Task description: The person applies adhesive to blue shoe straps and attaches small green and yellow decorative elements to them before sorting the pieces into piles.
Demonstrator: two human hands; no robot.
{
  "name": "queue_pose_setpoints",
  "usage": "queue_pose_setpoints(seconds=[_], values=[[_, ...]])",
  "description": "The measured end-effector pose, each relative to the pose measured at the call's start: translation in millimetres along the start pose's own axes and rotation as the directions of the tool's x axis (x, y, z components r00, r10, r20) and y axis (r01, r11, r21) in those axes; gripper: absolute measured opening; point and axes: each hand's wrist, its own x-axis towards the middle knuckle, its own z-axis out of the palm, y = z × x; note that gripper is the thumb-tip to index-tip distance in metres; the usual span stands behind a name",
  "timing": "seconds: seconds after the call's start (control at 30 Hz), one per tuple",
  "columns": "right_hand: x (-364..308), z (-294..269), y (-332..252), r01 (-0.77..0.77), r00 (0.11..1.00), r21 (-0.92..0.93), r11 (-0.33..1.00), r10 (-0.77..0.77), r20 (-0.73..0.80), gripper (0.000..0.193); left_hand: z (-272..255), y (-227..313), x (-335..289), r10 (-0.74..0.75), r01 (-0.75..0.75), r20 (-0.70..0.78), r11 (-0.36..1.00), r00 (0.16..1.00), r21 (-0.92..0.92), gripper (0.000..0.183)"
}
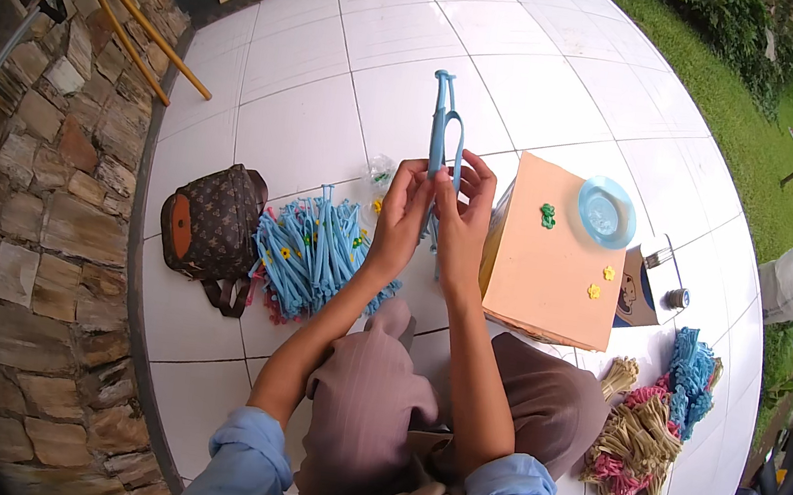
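In front of me, both hands hold up a light-blue looped strap (438, 129), its narrow end pointing away from me. My left hand (402, 214) pinches it from the left side. My right hand (462, 218) grips it from the right, with the thumbs close together at its lower part. Left of my hands lies a heap of similar blue straps (317, 253), some with small yellow flower pieces (285, 253). To the right, a peach-coloured board-topped stack (552, 267) carries a light-blue dish (607, 212), a green flower piece (547, 216) and yellow flower pieces (608, 274).
A brown patterned bag (211, 225) sits left of the heap, near a stone wall (71, 237). Bundles of beige and pink straps (641, 436) and blue straps (691, 373) lie at the right. A small jar (677, 298) stands beyond the stack. Yellow poles (136, 28) lean far left.
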Motion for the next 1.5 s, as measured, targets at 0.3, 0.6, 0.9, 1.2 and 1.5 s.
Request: queue_pose_setpoints(seconds=[0.3, 0.6, 0.9, 1.2, 1.5], values=[[11, -67, -126, 0.412, 0.908, -0.455, 0.789, -0.316, 0.275, 0.042, 63, 154, -2, 0.113, -0.094, 0.212, 0.991, 0.971, -0.096, 0.029], [-9, -119, -136, 0.278, 0.956, -0.483, 0.830, -0.193, 0.219, 0.017, 77, 130, -11, 0.621, -0.545, 0.250, 0.343, 0.742, 0.765, 0.059], [-19, -138, -160, 0.616, 0.770, -0.748, 0.247, -0.389, 0.506, 0.044, 72, 112, -7, -0.123, -0.392, 0.502, 0.477, 0.856, 0.787, 0.021], [-13, -162, -162, 0.415, 0.899, 0.037, 0.909, -0.416, 0.136, 0.087, 75, 119, 3, 0.268, -0.538, 0.471, 0.518, 0.841, 0.666, 0.014], [-21, -158, -165, 0.280, 0.955, 0.087, 0.956, -0.286, 0.074, 0.019, 79, 107, 12, 0.227, -0.574, 0.543, 0.503, 0.809, 0.646, 0.019]])
